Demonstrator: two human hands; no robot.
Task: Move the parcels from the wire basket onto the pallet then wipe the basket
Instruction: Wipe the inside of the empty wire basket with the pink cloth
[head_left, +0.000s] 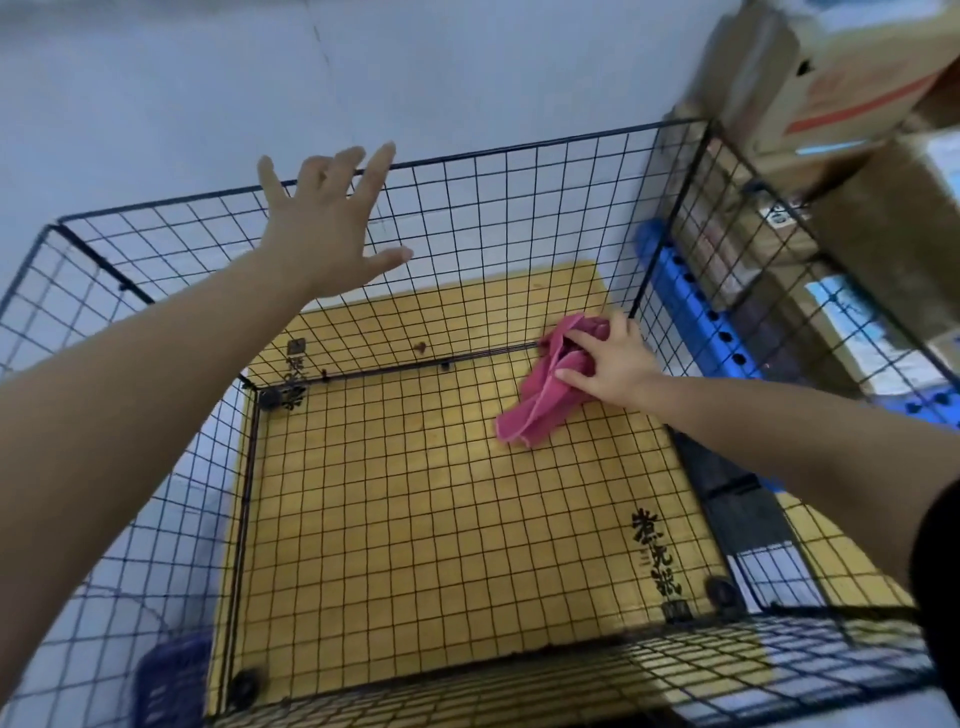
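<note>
The black wire basket (519, 150) fills the view and holds no parcels; yellow board shows through its mesh floor. My right hand (610, 364) reaches down inside to the far right corner and grips a pink cloth (540, 400) that lies bunched on the basket floor. My left hand (324, 223) is stretched out with fingers spread, hovering at the top rail of the far wall; whether it touches the rail I cannot tell. Brown cardboard parcels (831, 78) are stacked on a blue pallet (696, 312) just right of the basket.
A pale wall (208, 78) stands directly behind the basket. A dark blue crate-like object (171, 680) sits on the floor at the lower left, outside the mesh. More boxes (893, 249) crowd the right side.
</note>
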